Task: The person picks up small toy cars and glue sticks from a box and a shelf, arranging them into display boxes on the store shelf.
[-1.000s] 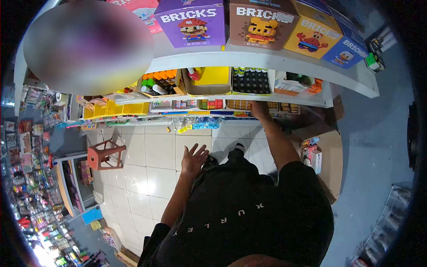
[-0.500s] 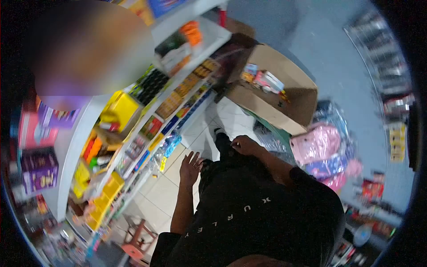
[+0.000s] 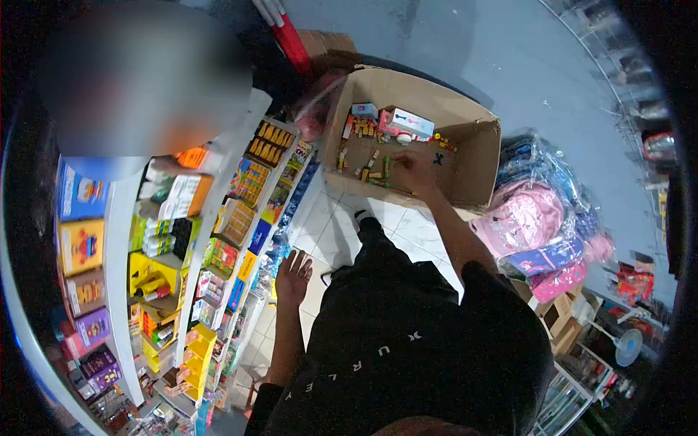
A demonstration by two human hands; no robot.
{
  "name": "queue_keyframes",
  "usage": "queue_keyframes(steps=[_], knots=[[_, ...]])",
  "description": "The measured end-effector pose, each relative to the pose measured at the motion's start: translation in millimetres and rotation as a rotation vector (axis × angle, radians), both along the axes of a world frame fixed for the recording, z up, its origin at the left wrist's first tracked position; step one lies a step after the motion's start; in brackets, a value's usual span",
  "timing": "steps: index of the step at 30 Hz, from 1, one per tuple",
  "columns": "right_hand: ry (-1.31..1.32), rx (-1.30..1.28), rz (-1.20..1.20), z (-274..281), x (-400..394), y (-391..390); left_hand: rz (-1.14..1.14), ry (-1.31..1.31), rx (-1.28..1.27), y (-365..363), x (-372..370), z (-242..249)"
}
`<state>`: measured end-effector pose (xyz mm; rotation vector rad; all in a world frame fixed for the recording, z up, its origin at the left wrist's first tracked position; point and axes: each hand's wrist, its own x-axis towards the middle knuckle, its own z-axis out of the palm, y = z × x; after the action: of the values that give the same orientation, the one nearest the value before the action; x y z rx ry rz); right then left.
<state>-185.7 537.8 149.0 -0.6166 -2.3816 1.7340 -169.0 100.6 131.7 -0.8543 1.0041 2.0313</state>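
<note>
Right hand's grip (image 3: 411, 172) reaches down into the open cardboard box (image 3: 476, 156), fingers curled over the small items (image 3: 367, 156) scattered on its bottom; whether it grasps one of them cannot be told, since the back of the hand hides the fingertips. Those small items, sticks and little packets, lie just to the left of the hand and under it, and a white and pink carton (image 3: 407, 122) sits near the far wall of the box. Left hand (image 3: 292, 275) hangs released, fingers spread, holding nothing, above the white tiled floor (image 3: 327, 225) and just beside the shelves (image 3: 218, 189) stocked with coloured boxes. Between the shelves and the box, the floor leaves a narrow strip. Right of the box, bags in plastic wrap (image 3: 534, 218) crowd close against its side wall.
</note>
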Motion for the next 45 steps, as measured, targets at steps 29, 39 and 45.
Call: queue_keyframes(steps=[29,39,45], knots=[[-0.657,0.814,0.545,-315,-84,32,-0.240,0.074,-0.200,177,-53,-25],[-0.718,0.535,0.467,-247,-110,30,-0.208,0.059,-0.214,202,-66,-15],[-0.717,0.568,0.469,-237,-108,40,-0.183,0.095,-0.268,189,-58,-10]])
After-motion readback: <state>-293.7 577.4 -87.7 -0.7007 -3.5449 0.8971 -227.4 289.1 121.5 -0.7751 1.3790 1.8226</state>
